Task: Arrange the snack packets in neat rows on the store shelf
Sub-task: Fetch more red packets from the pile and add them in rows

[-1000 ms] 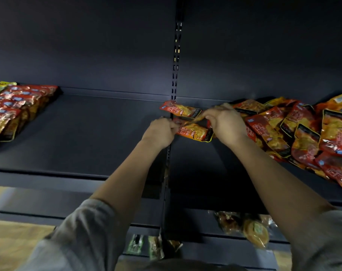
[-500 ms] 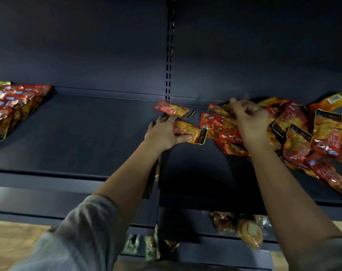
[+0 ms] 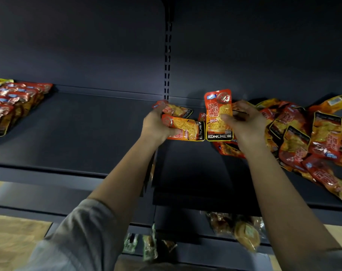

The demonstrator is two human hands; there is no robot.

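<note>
My right hand (image 3: 244,125) pinches an orange-red snack packet (image 3: 218,114) and holds it upright, its KONCHEW label facing me. My left hand (image 3: 156,127) grips a second packet (image 3: 187,129) that lies sideways on the dark shelf (image 3: 78,133). Just behind that hand lies a third packet (image 3: 176,110). A loose heap of the same packets (image 3: 310,137) covers the shelf to the right of my right hand. At the far left stands a tidy row of packets (image 3: 13,102).
A slotted upright (image 3: 167,61) divides the shelf's back panel above my hands. On the lower shelf sit clear bags with round yellow snacks (image 3: 242,231) and small green packets (image 3: 146,245). The shelf's front edge (image 3: 49,170) runs across below my forearms.
My right hand has pulled one packet out of the heap and raised it upright. My left hand has closed round the sideways packet that it was touching.
</note>
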